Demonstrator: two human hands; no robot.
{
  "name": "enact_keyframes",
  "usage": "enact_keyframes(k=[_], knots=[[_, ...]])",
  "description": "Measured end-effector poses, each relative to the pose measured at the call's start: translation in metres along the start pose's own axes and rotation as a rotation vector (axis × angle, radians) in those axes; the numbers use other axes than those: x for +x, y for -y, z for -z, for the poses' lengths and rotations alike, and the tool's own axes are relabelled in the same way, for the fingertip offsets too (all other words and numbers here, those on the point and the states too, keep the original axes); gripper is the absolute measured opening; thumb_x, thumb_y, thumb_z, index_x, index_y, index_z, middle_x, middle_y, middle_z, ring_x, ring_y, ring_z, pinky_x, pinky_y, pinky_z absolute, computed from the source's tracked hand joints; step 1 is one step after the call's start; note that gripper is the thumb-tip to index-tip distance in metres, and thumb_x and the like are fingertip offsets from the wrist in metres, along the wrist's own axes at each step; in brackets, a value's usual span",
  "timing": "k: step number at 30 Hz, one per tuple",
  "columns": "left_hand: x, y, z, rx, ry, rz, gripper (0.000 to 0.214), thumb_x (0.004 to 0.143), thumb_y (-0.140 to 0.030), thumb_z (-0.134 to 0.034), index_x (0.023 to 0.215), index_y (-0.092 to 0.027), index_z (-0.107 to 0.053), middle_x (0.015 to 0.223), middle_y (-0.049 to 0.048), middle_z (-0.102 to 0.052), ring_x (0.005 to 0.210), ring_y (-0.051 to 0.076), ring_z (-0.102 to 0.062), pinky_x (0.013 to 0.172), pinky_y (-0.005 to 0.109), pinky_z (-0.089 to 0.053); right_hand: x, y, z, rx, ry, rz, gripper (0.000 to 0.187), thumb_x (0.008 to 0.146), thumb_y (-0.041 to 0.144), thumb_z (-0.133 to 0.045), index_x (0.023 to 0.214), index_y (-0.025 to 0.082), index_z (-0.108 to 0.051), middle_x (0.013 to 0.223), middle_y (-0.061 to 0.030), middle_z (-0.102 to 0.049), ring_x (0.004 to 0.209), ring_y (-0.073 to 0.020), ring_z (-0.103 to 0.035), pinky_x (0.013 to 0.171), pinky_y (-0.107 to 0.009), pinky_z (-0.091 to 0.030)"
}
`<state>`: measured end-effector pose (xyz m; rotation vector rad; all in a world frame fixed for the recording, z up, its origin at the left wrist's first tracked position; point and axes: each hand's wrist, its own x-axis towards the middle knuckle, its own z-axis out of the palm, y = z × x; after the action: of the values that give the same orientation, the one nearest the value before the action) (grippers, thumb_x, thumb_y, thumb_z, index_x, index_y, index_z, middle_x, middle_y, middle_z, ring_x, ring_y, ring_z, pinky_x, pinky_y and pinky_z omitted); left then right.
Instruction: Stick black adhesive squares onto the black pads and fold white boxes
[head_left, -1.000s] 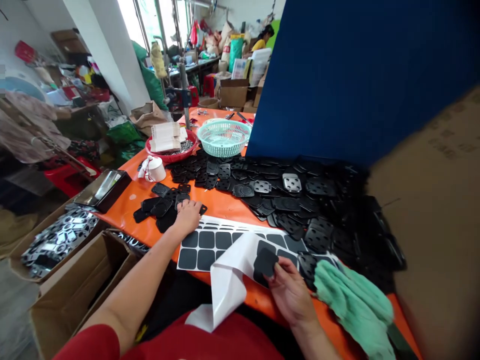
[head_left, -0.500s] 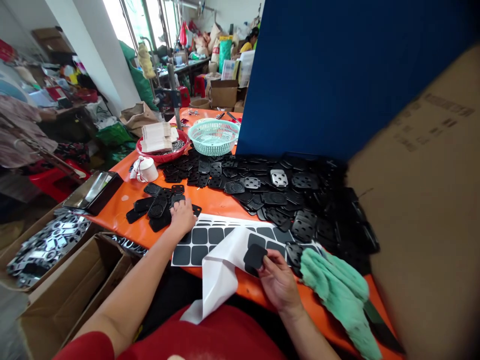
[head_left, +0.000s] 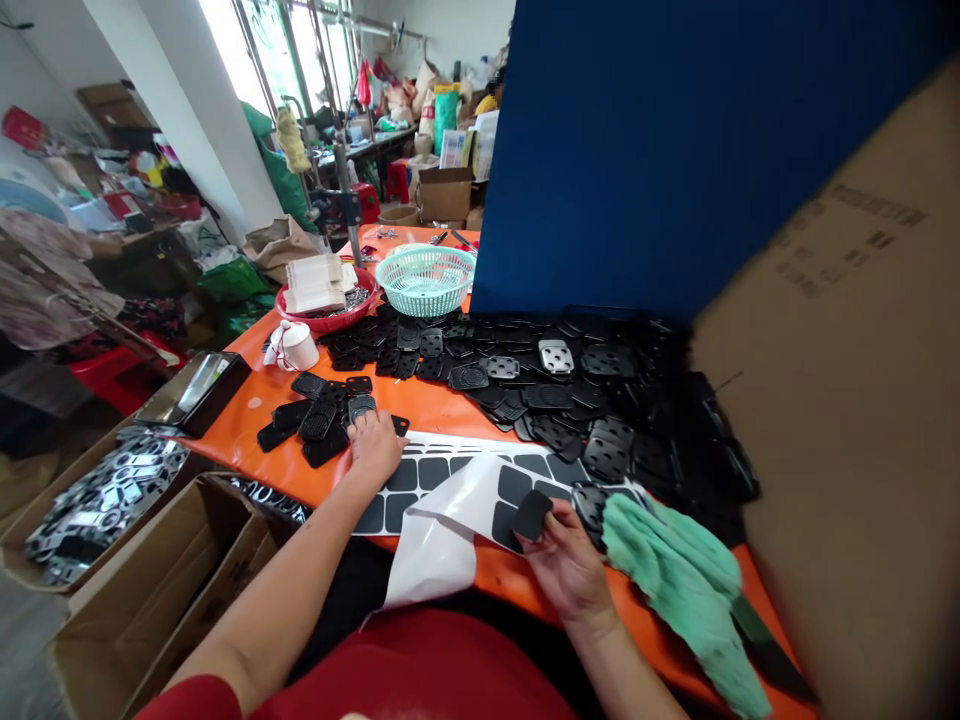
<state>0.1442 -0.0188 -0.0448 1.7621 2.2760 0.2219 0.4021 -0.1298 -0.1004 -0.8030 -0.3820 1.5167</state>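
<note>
My right hand (head_left: 571, 570) pinches a dark rounded-square sticker pad (head_left: 531, 515) that is lifted from a white backing sheet (head_left: 450, 500) with rows of dark pads on the orange table (head_left: 442, 407). My left hand (head_left: 373, 447) rests fingers down on the left end of that sheet, touching a small pile of black perforated plastic plates (head_left: 315, 420). A curled, bare part of the backing hangs over the table's front edge toward my red shirt.
A large heap of black plates (head_left: 600, 400) covers the table's middle and right. A green cloth (head_left: 679, 580), teal basket (head_left: 425, 278), red tray (head_left: 326, 300), white cup (head_left: 294, 345), blue panel (head_left: 660, 150), and cardboard boxes (head_left: 135, 580) surround it.
The right hand has lifted the dark pad a little up and to the right off the sheet. The left hand stays on the sheet's left end. The view has shifted slightly.
</note>
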Motion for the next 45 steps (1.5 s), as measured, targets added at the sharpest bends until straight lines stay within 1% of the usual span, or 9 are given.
enact_keyframes(k=[5,9,12,16,19,22,26,33,45], knots=[[-0.001,0.006,-0.004,-0.264,0.072,-0.012,0.069,0.057,-0.028,-0.085,0.115,-0.016,-0.049,0.115,0.0152,-0.06,0.113,0.032,-0.054,0.092,0.037,-0.039,-0.001,0.0,-0.003,0.002,-0.007,-0.034,0.024,0.061,0.028,-0.087,0.075,0.025,-0.069,0.065,0.0048,-0.066,0.056,-0.0087,-0.058,0.06,-0.023,-0.051],[-0.005,0.002,0.012,-0.532,0.123,-0.066,0.029,0.07,-0.023,-0.073,0.09,-0.018,-0.052,0.085,0.0033,-0.064,0.087,0.022,-0.063,0.079,0.031,-0.045,-0.001,0.004,-0.008,0.004,-0.016,-0.037,0.026,0.06,0.029,-0.088,0.075,0.026,-0.068,0.062,0.0061,-0.064,0.054,-0.0081,-0.056,0.061,-0.024,-0.052],[-0.022,-0.01,0.036,-0.717,0.147,-0.113,0.014,0.08,-0.024,-0.06,0.084,-0.019,-0.048,0.083,0.0019,-0.064,0.083,0.019,-0.065,0.078,0.031,-0.048,-0.005,0.016,-0.017,-0.001,-0.034,-0.027,0.026,0.062,0.033,-0.087,0.076,0.027,-0.066,0.059,0.0076,-0.06,0.05,-0.0074,-0.053,0.06,-0.025,-0.051],[-0.064,-0.032,0.056,-1.296,0.543,-0.109,0.03,0.079,-0.036,-0.065,0.095,-0.02,-0.045,0.083,0.0022,-0.066,0.073,0.02,-0.069,0.072,0.038,-0.054,-0.018,0.041,-0.035,-0.075,-0.052,-0.01,0.026,0.063,0.037,-0.086,0.076,0.026,-0.065,0.066,0.0042,-0.063,0.056,-0.0106,-0.057,0.06,-0.027,-0.051],[-0.099,-0.042,0.045,-1.562,0.83,0.05,0.042,0.071,-0.036,-0.074,0.096,-0.019,-0.045,0.077,0.0023,-0.067,0.069,0.022,-0.07,0.069,0.038,-0.054,-0.029,0.053,-0.045,-0.174,-0.053,-0.057,0.026,0.064,0.037,-0.085,0.078,0.024,-0.066,0.068,0.0028,-0.063,0.057,-0.0107,-0.057,0.056,-0.024,-0.048],[-0.126,-0.045,0.024,-1.602,0.968,0.185,0.045,0.064,-0.022,-0.077,0.097,-0.018,-0.046,0.083,0.0048,-0.069,0.07,0.022,-0.071,0.07,0.035,-0.053,-0.039,0.053,-0.047,-0.315,-0.103,-0.087,0.028,0.059,0.034,-0.087,0.077,0.022,-0.068,0.064,0.0038,-0.058,0.052,-0.0075,-0.05,0.05,-0.019,-0.041],[-0.143,-0.044,0.008,-1.619,1.069,0.171,0.053,0.054,-0.003,-0.069,0.101,-0.016,-0.048,0.083,0.004,-0.068,0.073,0.018,-0.068,0.069,0.028,-0.048,-0.049,0.045,-0.043,-0.456,-0.145,-0.128,0.029,0.059,0.036,-0.086,0.073,0.019,-0.067,0.06,0.0041,-0.055,0.05,-0.0065,-0.045,0.048,-0.018,-0.034],[-0.148,-0.045,0.004,-1.638,1.007,0.064,0.048,0.062,-0.006,-0.066,0.102,-0.018,-0.044,0.086,0.0021,-0.067,0.066,0.011,-0.06,0.057,0.021,-0.037,-0.051,0.04,-0.042,-0.522,-0.163,-0.111,0.029,0.063,0.038,-0.084,0.073,0.018,-0.066,0.059,0.0039,-0.053,0.052,-0.0065,-0.041,0.049,-0.019,-0.03],[-0.151,-0.044,-0.001,-1.576,1.05,-0.007,0.048,0.067,-0.011,-0.068,0.106,-0.019,-0.042,0.088,0.005,-0.069,0.08,0.017,-0.067,0.065,0.024,-0.041,-0.047,0.033,-0.04,-0.584,-0.154,-0.11,0.03,0.064,0.039,-0.083,0.077,0.018,-0.066,0.058,0.0039,-0.054,0.052,-0.0091,-0.042,0.049,-0.022,-0.031]])
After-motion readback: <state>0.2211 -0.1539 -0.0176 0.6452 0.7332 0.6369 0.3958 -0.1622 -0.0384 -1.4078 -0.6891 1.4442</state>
